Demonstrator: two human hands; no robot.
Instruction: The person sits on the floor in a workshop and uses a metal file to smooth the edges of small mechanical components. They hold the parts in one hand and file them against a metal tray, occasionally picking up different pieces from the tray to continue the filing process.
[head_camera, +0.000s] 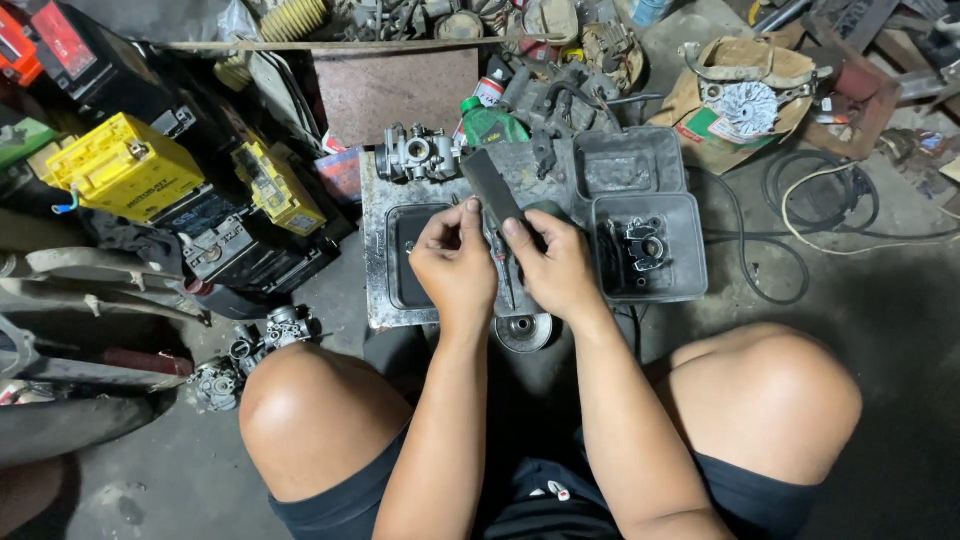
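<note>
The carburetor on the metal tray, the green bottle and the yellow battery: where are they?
carburetor (416, 152): head view, on its round central opening.
green bottle (492, 124): head view, on its green body behind the tray.
yellow battery (122, 166): head view, on its yellow top face, at left.

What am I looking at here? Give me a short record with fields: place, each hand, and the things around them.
Place: cluttered workshop floor, seen from above; the person squats, knees bare
Left hand: fingers pinched on something small, too small to tell
Right hand: holds a dark flat strip that sticks up and away
Under the hands: grey metal tray
On the tray's far edge: carburettor
Right of the hands: grey plastic tub with a small metal part inside
Left side: yellow batteries
By the left knee: more carburettors
</note>
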